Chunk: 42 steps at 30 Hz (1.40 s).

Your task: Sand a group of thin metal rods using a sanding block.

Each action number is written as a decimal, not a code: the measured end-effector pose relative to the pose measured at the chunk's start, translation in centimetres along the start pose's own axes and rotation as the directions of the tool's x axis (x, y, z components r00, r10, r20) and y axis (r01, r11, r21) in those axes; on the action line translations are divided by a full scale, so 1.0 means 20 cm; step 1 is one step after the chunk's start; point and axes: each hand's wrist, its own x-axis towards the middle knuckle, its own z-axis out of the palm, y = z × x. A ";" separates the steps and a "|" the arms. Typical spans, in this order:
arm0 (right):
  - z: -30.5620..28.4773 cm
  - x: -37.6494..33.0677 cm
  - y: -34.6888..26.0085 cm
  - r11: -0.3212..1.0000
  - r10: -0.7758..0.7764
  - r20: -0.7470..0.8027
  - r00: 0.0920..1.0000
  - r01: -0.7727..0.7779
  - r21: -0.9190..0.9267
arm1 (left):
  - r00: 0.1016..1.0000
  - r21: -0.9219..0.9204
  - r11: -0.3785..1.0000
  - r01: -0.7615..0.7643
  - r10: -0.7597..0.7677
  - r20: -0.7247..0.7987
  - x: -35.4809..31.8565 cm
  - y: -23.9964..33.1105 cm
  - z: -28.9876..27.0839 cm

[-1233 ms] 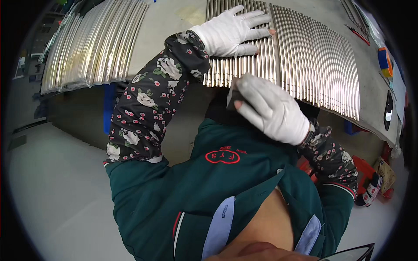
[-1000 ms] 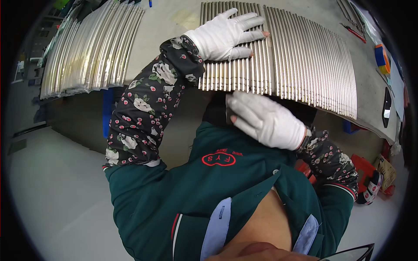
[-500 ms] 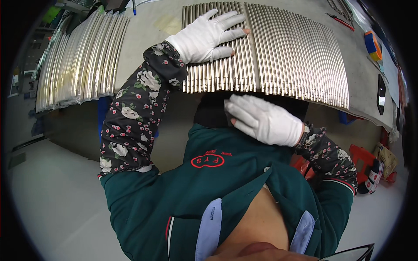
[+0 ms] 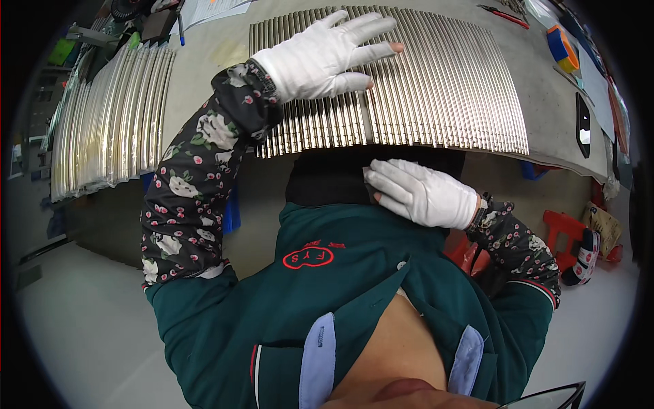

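My left hand [image 4: 313, 61], in a white glove with some bare fingertips, lies with spread fingers over the left part of a row of shiny metal tubes [image 4: 449, 88]. The tubes lie side by side at the table's near edge, split by a narrow gap. My right hand [image 4: 426, 194], gloved the same way, is in front of my waist, below the table edge and apart from the tubes. Its fingers are pressed together and slightly bent. A small dark greyish edge shows at its fingertips; what it belongs to is mostly hidden.
Tubes in clear plastic bags [image 4: 112, 116] lie on the left. A blue pen [image 4: 181, 31] and papers are behind them. To the right are red-handled pliers [image 4: 504, 16], a blue-and-orange tape roll [image 4: 563, 49] and a black flat object [image 4: 583, 125]. A red stool [image 4: 562, 235] stands below.
The view has shifted, so the table things appear farther left. My left hand now reaches farther right over the tubes, still spread. My right hand stays near my waist, less blurred.
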 end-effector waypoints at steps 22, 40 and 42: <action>-0.01 -0.18 0.08 0.990 0.036 0.003 0.999 -0.035 -0.136 | 0.980 0.092 0.995 -0.025 0.007 0.199 0.11 0.07 0.05; -0.05 -0.36 0.11 0.998 -0.040 0.005 0.999 0.041 -0.046 | 0.975 0.075 0.997 -0.019 0.002 0.220 0.12 0.07 0.03; -0.06 -0.37 0.11 0.988 0.022 -0.198 0.980 -0.052 -0.143 | 0.967 0.058 0.998 -0.037 0.021 0.253 0.12 0.07 0.03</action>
